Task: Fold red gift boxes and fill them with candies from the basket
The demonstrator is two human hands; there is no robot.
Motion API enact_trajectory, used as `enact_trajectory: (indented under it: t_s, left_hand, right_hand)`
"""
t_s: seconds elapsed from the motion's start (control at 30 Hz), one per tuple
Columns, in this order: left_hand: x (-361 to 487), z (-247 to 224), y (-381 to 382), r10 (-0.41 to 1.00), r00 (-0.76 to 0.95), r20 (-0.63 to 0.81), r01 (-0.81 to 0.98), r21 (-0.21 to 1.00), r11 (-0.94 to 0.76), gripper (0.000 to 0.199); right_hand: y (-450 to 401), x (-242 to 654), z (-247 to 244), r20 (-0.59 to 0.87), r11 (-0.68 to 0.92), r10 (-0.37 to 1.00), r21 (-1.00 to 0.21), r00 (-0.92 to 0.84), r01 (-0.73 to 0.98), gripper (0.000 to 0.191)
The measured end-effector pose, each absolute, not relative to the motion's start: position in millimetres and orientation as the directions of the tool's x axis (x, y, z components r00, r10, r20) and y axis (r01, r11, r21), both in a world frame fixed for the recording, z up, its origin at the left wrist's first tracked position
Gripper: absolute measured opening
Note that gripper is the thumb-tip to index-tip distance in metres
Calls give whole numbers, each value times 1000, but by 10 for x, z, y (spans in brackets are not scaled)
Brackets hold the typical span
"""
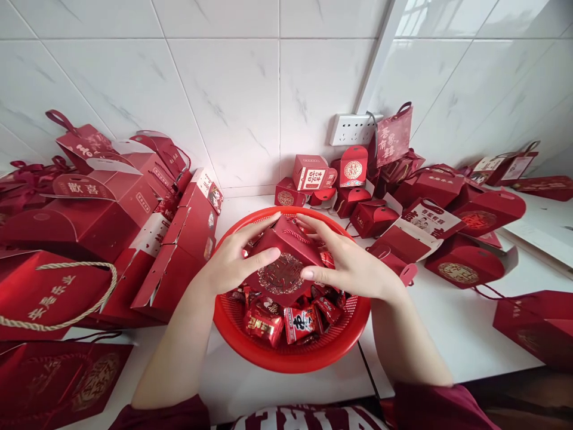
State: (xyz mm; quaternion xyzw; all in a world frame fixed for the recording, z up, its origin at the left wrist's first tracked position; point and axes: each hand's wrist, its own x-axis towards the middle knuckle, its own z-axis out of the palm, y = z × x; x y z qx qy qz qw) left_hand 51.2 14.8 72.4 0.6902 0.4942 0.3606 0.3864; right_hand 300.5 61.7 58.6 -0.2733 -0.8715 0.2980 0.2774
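Note:
A dark red gift box [286, 269] with a round gold pattern and a thin red cord on top is tilted over a red plastic basket [286, 363]. My left hand [239, 254] holds the box's left side, thumb on the front face. On the right side my right hand [342, 257] holds it too, fingers spread along the upper edge and thumb near the pattern. Wrapped candies [264, 322] in red packets fill the basket beneath the box. Part of the box's top is hidden behind my fingers.
Many red gift boxes [85, 215] are piled at the left, some with cords. More small boxes [376, 216] stand along the back and right on the white table [452, 334]. A white power strip [353, 129] is by the tiled wall.

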Motion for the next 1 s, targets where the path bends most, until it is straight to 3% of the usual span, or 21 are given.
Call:
enact_trajectory:
  t_s: [0.17, 0.47, 0.57, 0.77, 1.0]
  left_hand:
    - [497, 709, 151, 948, 276, 156, 355, 900, -251, 66]
    - [498, 688, 184, 940, 289, 183, 399, 869, -292, 68]
    - [462, 659, 190, 919, 322, 226, 362, 868, -340, 68]
    - [396, 578, 159, 835, 409, 370, 80, 896, -436, 60]
    - [436, 560, 174, 821, 391, 416, 34, 885, -465, 53]
  right_hand:
    - [608, 3006, 557, 330, 715, 609, -621, -722, 319, 89]
    - [551, 2999, 638, 205, 671, 644, -614, -737, 416, 82]
    - [551, 3001, 644, 240, 660, 655, -643, -717, 388, 77]
    - [540, 3033, 657, 407, 626, 665, -761, -626, 169, 55]
    - [545, 3040, 651, 431, 639, 649, -756, -627, 142, 54]
